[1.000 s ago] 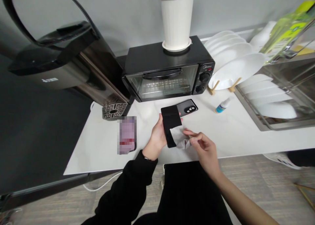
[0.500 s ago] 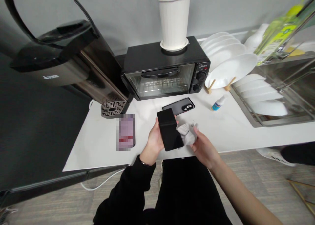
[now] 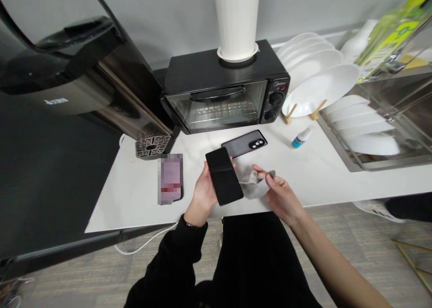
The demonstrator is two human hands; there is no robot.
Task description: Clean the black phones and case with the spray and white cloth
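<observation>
My left hand [image 3: 204, 189] is wrapped round a black smartphone [image 3: 225, 178], its dark face turned up above the front of the counter. My right hand [image 3: 281, 194] pinches a thin grey-white cloth [image 3: 257, 187] just right of the phone; the cloth hangs loosely, and its left edge reaches close to the phone's side. Behind the phone, a phone case [image 3: 245, 143] with a camera cutout lies on the counter. A small spray bottle [image 3: 302, 137] with a blue label stands upright to the right. Left of my hands rests a blurred-out, purplish phone-shaped item [image 3: 170, 178].
A black toaster oven [image 3: 222, 105] stands at the back of the white counter [image 3: 135, 195], a white cup [image 3: 237, 20] on top. A drink dispenser [image 3: 101, 87] is at left. White plates [image 3: 320, 85], bowls [image 3: 362, 126] and a sink [image 3: 405, 101] are at right. Someone's shoe [image 3: 378, 212] shows below.
My left hand and the phone have shifted slightly left. The cloth in my right hand has gone from bunched against the phone to more spread out, and my right fingers have moved on it.
</observation>
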